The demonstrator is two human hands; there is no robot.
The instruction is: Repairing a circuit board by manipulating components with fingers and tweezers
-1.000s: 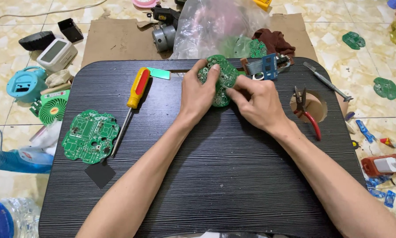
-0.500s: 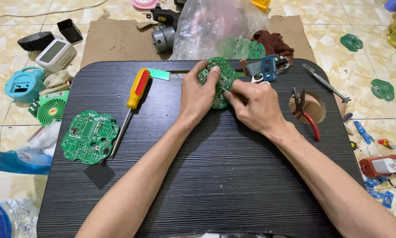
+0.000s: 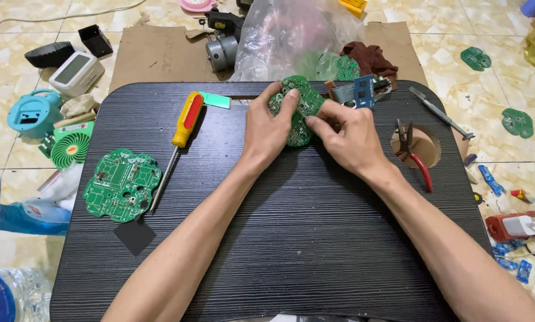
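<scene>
Both hands hold one green circuit board (image 3: 301, 106) near the far edge of the black lap table (image 3: 291, 238). My left hand (image 3: 271, 128) grips its left side with the thumb on top. My right hand (image 3: 346, 136) pinches its right edge with fingers closed. A small blue board with a grey ribbon cable (image 3: 358, 91) lies just beyond my right hand. A second green circuit board (image 3: 122, 184) lies flat at the table's left, beside a red and yellow screwdriver (image 3: 180, 136).
Red-handled pliers (image 3: 414, 154) rest over the round hole at the table's right. A metal tool (image 3: 441, 113) lies at the far right edge. A clear plastic bag (image 3: 291, 36), a motor (image 3: 221, 52), a small green fan (image 3: 70, 146) and scattered parts surround the table on the tiled floor.
My hands shifted slightly on the green board, turning it a little. Nothing else on the table has moved.
</scene>
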